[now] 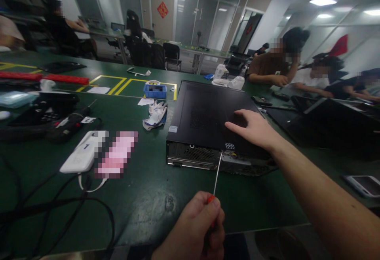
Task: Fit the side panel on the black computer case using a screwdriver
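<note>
A black computer case (204,109) lies on its side on the green table, its vented rear panel toward me. My left hand (203,222) is closed around the red handle of a screwdriver (218,175). The screwdriver's long metal shaft points up and away, and its tip meets the upper edge of the rear panel near the middle. Whether the tip sits in a screw is too small to tell. My right hand (252,127) rests on the case's top with the thumb and fingers spread; some fingers are hidden behind the hand.
Left of the case are work gloves (156,113), a blue bin (154,90), a white power bank (84,153), a pixelated pink item (117,155) and black cables (97,200). A phone (363,185) lies at right. White bottles (219,72) stand behind; several people sit around.
</note>
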Demonstrator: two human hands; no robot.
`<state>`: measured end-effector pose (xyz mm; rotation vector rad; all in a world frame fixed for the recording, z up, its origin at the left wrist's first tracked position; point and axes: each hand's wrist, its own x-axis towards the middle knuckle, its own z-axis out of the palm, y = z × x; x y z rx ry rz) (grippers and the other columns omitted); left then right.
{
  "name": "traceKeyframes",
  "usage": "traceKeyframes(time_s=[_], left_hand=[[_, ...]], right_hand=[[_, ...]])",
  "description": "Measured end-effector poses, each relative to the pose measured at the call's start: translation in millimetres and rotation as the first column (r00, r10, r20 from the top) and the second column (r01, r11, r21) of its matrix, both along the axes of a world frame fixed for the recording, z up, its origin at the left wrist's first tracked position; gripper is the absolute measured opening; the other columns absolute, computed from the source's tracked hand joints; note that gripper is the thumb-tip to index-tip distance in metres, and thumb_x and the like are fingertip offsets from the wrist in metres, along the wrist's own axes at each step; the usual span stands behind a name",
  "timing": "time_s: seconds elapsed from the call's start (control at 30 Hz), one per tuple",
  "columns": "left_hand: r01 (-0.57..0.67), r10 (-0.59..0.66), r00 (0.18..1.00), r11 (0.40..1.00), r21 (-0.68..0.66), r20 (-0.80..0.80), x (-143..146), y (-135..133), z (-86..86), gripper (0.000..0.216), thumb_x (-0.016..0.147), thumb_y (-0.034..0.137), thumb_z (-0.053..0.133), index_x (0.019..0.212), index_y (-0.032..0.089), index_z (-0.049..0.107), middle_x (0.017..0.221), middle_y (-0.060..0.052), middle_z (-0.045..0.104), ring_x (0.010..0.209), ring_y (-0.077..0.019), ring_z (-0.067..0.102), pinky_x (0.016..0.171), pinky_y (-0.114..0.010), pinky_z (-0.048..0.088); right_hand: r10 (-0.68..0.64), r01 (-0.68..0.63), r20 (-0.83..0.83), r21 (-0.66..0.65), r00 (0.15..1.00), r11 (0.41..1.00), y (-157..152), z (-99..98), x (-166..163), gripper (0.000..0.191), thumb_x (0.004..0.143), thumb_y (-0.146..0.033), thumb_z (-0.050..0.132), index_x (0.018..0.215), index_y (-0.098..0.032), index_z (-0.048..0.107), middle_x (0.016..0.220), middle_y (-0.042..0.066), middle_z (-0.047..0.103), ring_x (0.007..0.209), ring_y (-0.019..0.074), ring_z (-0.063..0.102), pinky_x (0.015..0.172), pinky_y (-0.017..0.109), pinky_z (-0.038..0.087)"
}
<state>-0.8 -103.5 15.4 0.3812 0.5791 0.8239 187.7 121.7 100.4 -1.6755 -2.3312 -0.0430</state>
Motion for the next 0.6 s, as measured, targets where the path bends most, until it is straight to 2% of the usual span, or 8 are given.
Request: traceKeyframes(time_s=[0.07, 0.23, 0.3, 0.43, 0.5, 0.6], left_hand=[[-0.015, 0.015, 1.000, 1.000, 0.007, 0.001, 0.6, -1.6, -0.4, 0.045, 0.083, 0.061, 0.068, 0.083, 0.022, 0.045, 0.051, 0.011, 0.040, 0.043, -0.0038, 0.025, 0.045, -0.023, 0.016], [-0.120, 0.118, 0.992, 0.991, -0.060, -0.041, 2.3, -1.5, 2.5, 0.052, 0.078, 0.065, 0.071, 0.087, 0.018, 0.050, 0.072, 0.005, 0.054, 0.053, -0.0028, 0.038, 0.049, -0.021, 0.021], [-0.116, 0.112, 0.991, 0.991, -0.063, -0.069, 3.3, -0.8, 3.0, 0.054, 0.078, 0.067, 0.069, 0.088, 0.017, 0.051, 0.072, 0.004, 0.056, 0.055, -0.0039, 0.041, 0.049, -0.021, 0.023], [-0.098, 0.094, 0.992, 0.994, -0.050, -0.079, 4.9, -1.0, 4.2, 0.054, 0.078, 0.069, 0.066, 0.091, 0.020, 0.051, 0.063, 0.008, 0.050, 0.046, -0.0031, 0.032, 0.045, -0.021, 0.019], [-0.115, 0.110, 0.991, 0.991, -0.065, -0.075, 5.1, -1.6, 5.4, 0.054, 0.077, 0.069, 0.068, 0.093, 0.021, 0.049, 0.064, 0.009, 0.049, 0.044, -0.0023, 0.027, 0.044, -0.021, 0.015], [-0.093, 0.088, 0.992, 0.994, -0.051, -0.091, 5.2, -1.8, 5.2, 0.049, 0.079, 0.065, 0.068, 0.087, 0.022, 0.046, 0.058, 0.010, 0.043, 0.043, -0.0028, 0.024, 0.044, -0.021, 0.014]], right_hand=[[0.002, -0.002, -0.001, 0.007, 1.000, 1.000, -0.4, -0.1, -0.2, 0.075, 0.083, -0.075, 0.054, 0.132, -0.018, 0.062, 0.137, 0.015, 0.064, 0.127, 0.0362, 0.058, 0.108, 0.055, 0.045], [-0.004, 0.004, -0.006, 0.005, 1.000, 1.000, -2.0, 0.7, -1.5, 0.077, 0.084, -0.075, 0.054, 0.132, -0.015, 0.062, 0.138, 0.017, 0.063, 0.128, 0.0369, 0.057, 0.109, 0.053, 0.044], [0.001, -0.001, -0.010, 0.003, 1.000, 1.000, -2.1, 0.8, -1.6, 0.077, 0.084, -0.075, 0.055, 0.132, -0.015, 0.063, 0.138, 0.017, 0.063, 0.128, 0.0370, 0.057, 0.109, 0.054, 0.044], [0.006, -0.006, -0.011, -0.004, 1.000, 1.000, -2.2, 1.1, -1.2, 0.077, 0.084, -0.076, 0.054, 0.132, -0.017, 0.063, 0.139, 0.016, 0.063, 0.128, 0.0369, 0.057, 0.109, 0.054, 0.045], [0.005, -0.005, -0.015, -0.005, 1.000, 1.000, -2.6, 1.4, -1.1, 0.077, 0.083, -0.076, 0.054, 0.132, -0.017, 0.063, 0.138, 0.016, 0.063, 0.128, 0.0367, 0.057, 0.109, 0.054, 0.045], [-0.001, 0.001, -0.025, -0.005, 1.000, 1.000, -3.6, 1.4, -1.1, 0.077, 0.083, -0.076, 0.055, 0.132, -0.018, 0.062, 0.139, 0.016, 0.063, 0.128, 0.0370, 0.057, 0.109, 0.056, 0.045]])
